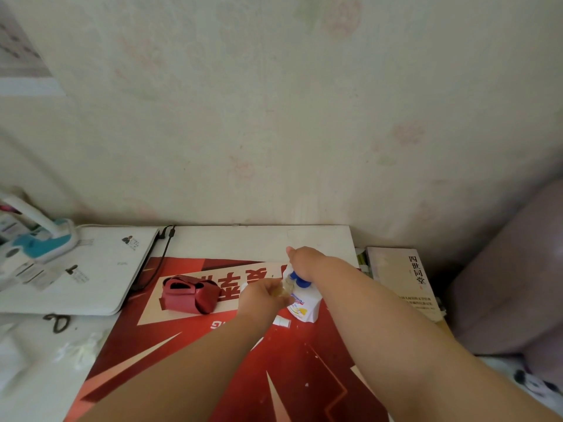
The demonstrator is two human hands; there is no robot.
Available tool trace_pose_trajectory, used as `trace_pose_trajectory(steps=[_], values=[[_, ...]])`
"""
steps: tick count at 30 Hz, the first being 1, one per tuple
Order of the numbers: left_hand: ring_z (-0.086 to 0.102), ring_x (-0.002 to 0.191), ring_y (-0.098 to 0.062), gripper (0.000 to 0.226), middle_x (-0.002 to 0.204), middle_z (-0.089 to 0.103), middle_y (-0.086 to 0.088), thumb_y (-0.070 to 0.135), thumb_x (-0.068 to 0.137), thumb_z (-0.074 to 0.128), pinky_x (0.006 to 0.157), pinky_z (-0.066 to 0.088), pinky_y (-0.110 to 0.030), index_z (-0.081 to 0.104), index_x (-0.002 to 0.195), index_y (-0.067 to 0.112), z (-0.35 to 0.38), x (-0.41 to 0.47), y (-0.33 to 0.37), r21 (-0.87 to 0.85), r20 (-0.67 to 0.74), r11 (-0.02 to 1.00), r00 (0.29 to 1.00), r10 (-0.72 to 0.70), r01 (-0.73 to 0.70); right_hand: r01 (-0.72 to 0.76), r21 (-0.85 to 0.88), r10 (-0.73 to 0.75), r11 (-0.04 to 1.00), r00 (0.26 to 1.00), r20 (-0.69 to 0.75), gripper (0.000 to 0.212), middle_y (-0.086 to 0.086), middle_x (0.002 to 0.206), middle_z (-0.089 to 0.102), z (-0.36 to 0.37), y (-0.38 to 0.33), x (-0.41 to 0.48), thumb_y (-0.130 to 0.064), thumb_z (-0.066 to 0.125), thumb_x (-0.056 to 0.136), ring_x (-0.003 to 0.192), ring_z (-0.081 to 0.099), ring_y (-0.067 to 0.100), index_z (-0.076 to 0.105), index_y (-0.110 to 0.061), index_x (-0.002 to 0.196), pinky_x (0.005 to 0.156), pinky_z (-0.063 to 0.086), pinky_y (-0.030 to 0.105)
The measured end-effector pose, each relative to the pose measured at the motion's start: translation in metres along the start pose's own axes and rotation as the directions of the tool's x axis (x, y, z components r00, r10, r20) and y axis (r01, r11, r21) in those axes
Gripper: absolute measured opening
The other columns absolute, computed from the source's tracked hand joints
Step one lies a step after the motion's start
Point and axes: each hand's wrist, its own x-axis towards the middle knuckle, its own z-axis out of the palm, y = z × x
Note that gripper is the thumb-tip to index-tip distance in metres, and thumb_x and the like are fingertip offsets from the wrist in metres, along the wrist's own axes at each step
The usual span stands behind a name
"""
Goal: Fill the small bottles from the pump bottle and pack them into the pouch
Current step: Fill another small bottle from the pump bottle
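Item: pump bottle (pixel 303 306), white with a blue pump head, standing upright on the red mat (pixel 189 354) that is covering the surface (pixel 243 239), toward the right side.

Item: right hand (pixel 307 263), lying over the top of the pump head from above, palm down. Its fingers are curling over the head and appear to be pressing on it; how tightly they are closing cannot be told, since the hand is hiding them.

Item: left hand (pixel 263 298), just left of the pump bottle, fingers clamped around a small bottle (pixel 285 289), clear and yellowish. The small bottle is being held with its mouth turned up and right, close under the blue head, where the spout would be; the spout itself is hidden.

Governing relation: the small bottle's mouth is sitting directly beside and below the pump outlet, so the press appears to depend on keeping that mouth lined up under it. The filling step is judged to be in hand.

Item: small white cap (pixel 281 322), lying on the mat just in front of the pump bottle, likely belonging to the small bottle.

Item: red pouch (pixel 190 295), lying open on the mat, well left of both hands, nearer the left hand. What it is holding cannot be seen.
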Motion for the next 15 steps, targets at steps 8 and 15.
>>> trace_pose_trajectory(steps=[8, 15], values=[[0.060, 0.085, -0.010, 0.041, 0.095, 0.065, 0.008, 0.022, 0.076, 0.075, 0.077, 0.048, -0.023, 0.064, 0.115, 0.018, 0.0005, 0.0004, 0.0006, 0.000, 0.001, 1.000, 1.000, 0.008, -0.008, 0.012, -0.043, -0.012, 0.999, 1.000, 0.000, 0.075, 0.018, 0.131, 0.049, -0.0008, 0.0007, 0.0017, -0.005, 0.055, 0.091, 0.116, 0.054, 0.030, 0.010, -0.009, 0.151, 0.093, 0.045, 0.035], [0.060, 0.089, -0.011, 0.045, 0.106, 0.067, 0.004, 0.023, 0.076, 0.075, 0.084, 0.050, -0.026, 0.062, 0.118, 0.017, 0.0015, 0.0006, 0.0004, 0.004, -0.001, 1.000, 1.000, 0.012, -0.012, 0.024, -0.048, -0.023, 0.999, 1.000, 0.012, 0.075, 0.019, 0.132, 0.048, -0.0008, 0.0016, 0.0028, -0.005, 0.054, 0.091, 0.117, 0.053, 0.031, 0.009, -0.008, 0.151, 0.093, 0.045, 0.035]])
